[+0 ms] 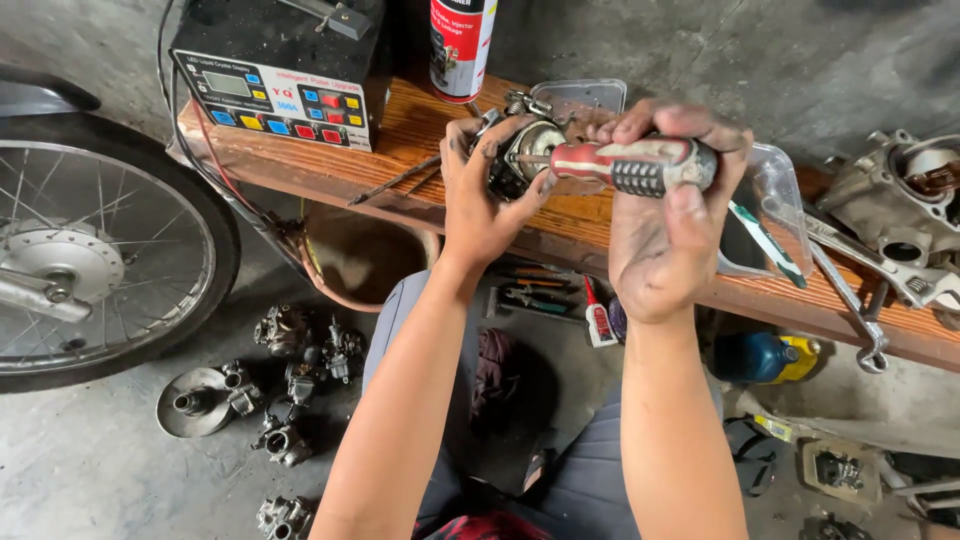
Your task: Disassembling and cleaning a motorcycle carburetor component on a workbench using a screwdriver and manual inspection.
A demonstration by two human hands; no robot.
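My left hand (pixel 480 195) grips a small metal carburetor (pixel 525 152) above a wooden bench (pixel 330 165). My right hand (pixel 665 215) holds a screwdriver (pixel 630 165) with a red and grey handle, lying sideways with its tip pressed into the carburetor. Both hands are smeared with grease. Most of the carburetor's body is hidden behind my fingers.
A black battery charger (pixel 280 75) and a spray can (pixel 460 45) stand on the bench's left part. A clear plastic tray (pixel 770 215), wrenches (pixel 860 300) and an engine casing (pixel 900 195) lie right. A motorcycle wheel (pixel 95 260) and several carburetors (pixel 290 380) rest on the concrete floor.
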